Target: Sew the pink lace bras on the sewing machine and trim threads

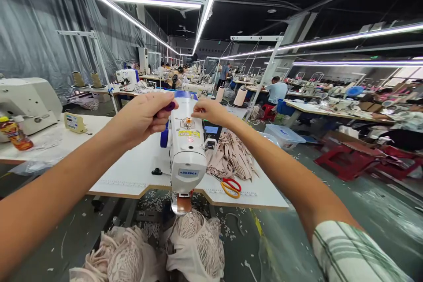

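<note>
The left hand (140,116) is held closed above the back end of the white sewing machine (185,150), its thumb and forefinger pinched on a small purple object (170,106); what that object is cannot be told. The right hand (211,112) is raised level with it on the other side of the machine's top, fingertips drawn together as if on a fine thread, though no thread can be made out. A short gap is left between the two hands, directly over the orange knob (188,120) on the machine's top.

The machine's long axis runs away from the wearer, its head overhanging the near edge of the table (132,172). The left hand is the one nearer the purple object; the right is nearer the machine's right flank.

To the right of the machine, a heap of beige fabric pieces (231,156) lies on the table, with red-and-yellow scissors (230,186) just in front of it. Left of the machine the tabletop is bare and offers room. Below the machine's head, lace garments (194,246) are piled beyond the table edge.
</note>
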The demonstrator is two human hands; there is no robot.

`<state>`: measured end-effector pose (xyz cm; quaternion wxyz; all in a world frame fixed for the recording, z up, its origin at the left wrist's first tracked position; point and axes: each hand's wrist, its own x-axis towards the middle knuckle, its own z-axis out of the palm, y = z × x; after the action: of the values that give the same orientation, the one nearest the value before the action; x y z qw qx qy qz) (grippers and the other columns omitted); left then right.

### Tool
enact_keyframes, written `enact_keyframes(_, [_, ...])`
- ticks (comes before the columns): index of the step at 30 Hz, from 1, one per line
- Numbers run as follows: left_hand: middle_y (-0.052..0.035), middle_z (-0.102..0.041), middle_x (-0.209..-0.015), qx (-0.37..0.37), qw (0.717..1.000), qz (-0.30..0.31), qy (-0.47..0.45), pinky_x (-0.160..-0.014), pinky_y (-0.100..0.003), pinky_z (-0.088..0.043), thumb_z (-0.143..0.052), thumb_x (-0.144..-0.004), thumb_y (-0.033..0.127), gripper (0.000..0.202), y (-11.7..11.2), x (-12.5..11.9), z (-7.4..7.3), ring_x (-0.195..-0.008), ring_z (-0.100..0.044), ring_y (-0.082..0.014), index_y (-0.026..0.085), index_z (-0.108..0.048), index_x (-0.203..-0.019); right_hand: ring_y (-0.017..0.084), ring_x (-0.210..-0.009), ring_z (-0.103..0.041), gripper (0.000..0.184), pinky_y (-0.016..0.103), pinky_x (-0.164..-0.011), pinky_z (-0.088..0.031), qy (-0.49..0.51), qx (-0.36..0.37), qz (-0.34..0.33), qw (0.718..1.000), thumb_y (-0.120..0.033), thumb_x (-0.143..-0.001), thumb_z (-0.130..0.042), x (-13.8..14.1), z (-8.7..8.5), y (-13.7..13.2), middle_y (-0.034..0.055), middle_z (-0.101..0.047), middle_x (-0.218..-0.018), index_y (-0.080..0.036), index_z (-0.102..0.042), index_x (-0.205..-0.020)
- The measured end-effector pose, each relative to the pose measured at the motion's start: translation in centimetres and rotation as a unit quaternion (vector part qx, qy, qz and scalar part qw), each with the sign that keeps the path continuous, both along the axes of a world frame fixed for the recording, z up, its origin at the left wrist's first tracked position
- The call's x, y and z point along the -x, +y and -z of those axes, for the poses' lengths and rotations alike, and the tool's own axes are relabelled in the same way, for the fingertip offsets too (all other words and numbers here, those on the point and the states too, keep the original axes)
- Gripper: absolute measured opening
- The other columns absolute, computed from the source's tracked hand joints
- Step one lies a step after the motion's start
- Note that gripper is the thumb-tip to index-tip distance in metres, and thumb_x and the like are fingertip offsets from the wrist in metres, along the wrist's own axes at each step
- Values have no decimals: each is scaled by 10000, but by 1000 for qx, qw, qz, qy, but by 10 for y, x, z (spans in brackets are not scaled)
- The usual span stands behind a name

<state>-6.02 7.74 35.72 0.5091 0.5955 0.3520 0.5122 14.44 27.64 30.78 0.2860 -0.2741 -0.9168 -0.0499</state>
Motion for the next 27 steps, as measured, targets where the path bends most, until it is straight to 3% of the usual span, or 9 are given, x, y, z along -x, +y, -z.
enact_keyframes(4, [51, -311, -545, -5, 1000, 29, -12, -373, -131, -243, -570, -929, 310, 293, -25, 10, -1, -415, -252, -26, 149, -583, -685, 218, -983, -606, 219, 347, -846, -439, 27, -130, 2, 991, -327, -956, -560, -33, 18, -38, 87, -698, -1079, -236, -759, -947])
enact_keyframes(7, [51, -292, -538, -13, 999, 42, -12, -373, -144, -239, -573, -926, 338, 291, -35, 8, 1, -415, -238, -31, 158, -590, -697, 214, -915, -633, 295, 334, -763, -432, -2, -172, 49, 984, -323, -998, -483, -30, 26, -64, 78, -741, -1040, -244, -767, -1004])
enact_keyframes(13, [49, -275, -541, -37, 999, 36, -15, -375, -152, -234, -567, -931, 373, 296, -49, 10, -3, -418, -235, -34, 161, -604, -728, 179, -774, -645, 272, 298, -667, -384, -35, -131, 30, 990, -362, -973, -524, 1, 19, -74, 48, -766, -887, -237, -765, -992])
enact_keyframes(19, [44, -310, -572, -40, 998, 17, -35, -395, -136, -240, -477, -994, 308, 336, -40, 13, -5, -438, -253, -23, 145, -551, -710, 139, -694, -578, 139, 261, -643, -353, 4, 11, 33, 999, -300, -874, -648, 34, -7, -36, 8, -725, -823, -215, -754, -904])
enact_keyframes(22, [42, -319, -573, -23, 999, -4, -33, -386, -140, -232, -474, -994, 282, 333, -35, 20, 3, -439, -254, -26, 145, -536, -697, 135, -714, -529, 129, 266, -668, -360, -14, 46, 35, 998, -286, -846, -671, 22, -10, -24, 34, -661, -859, -178, -739, -827])
enact_keyframes(27, [43, -313, -568, -28, 997, 44, -53, -391, -135, -234, -485, -996, 302, 335, -47, 21, 1, -425, -254, -15, 142, -564, -712, 147, -773, -539, 246, 277, -714, -405, -55, 83, -47, 994, -375, -915, -591, -3, -6, -48, 36, -592, -847, -175, -703, -825])
